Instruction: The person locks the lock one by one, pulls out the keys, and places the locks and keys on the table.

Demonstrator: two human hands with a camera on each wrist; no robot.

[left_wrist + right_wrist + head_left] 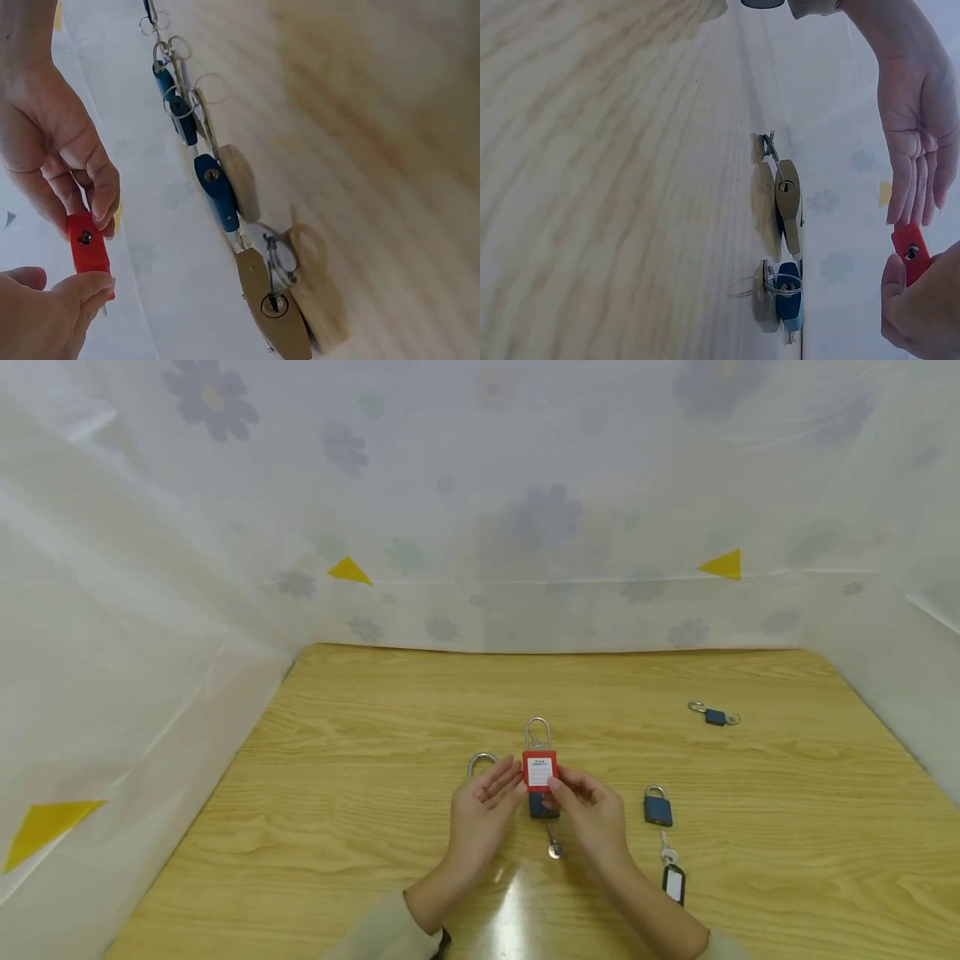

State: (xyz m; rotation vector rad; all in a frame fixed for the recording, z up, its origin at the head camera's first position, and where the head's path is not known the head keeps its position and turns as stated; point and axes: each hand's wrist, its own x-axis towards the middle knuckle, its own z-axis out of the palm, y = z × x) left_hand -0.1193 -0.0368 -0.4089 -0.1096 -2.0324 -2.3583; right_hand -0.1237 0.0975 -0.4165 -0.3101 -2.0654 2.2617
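Observation:
A red padlock point(540, 771) with a white label and a tall metal shackle is held up above the table, its label facing the head camera. My right hand point(597, 818) pinches it between thumb and fingers. Straight fingers of my left hand point(482, 814) touch its other side. The keyhole in the underside of the red padlock point(86, 238) shows in the left wrist view. Behind the hands lies a blue padlock point(544, 807), partly covered. A brass padlock point(271, 304) with a key in it stands near the left hand; only its shackle shows in the head view.
Below the middle blue padlock is a key point(555, 849). To the right sit another blue padlock point(658, 808) and a key with a black tag point(673, 883). A small blue padlock point(715, 717) lies farther back. Pale floral sheeting point(480, 510) walls the wooden table point(360, 860).

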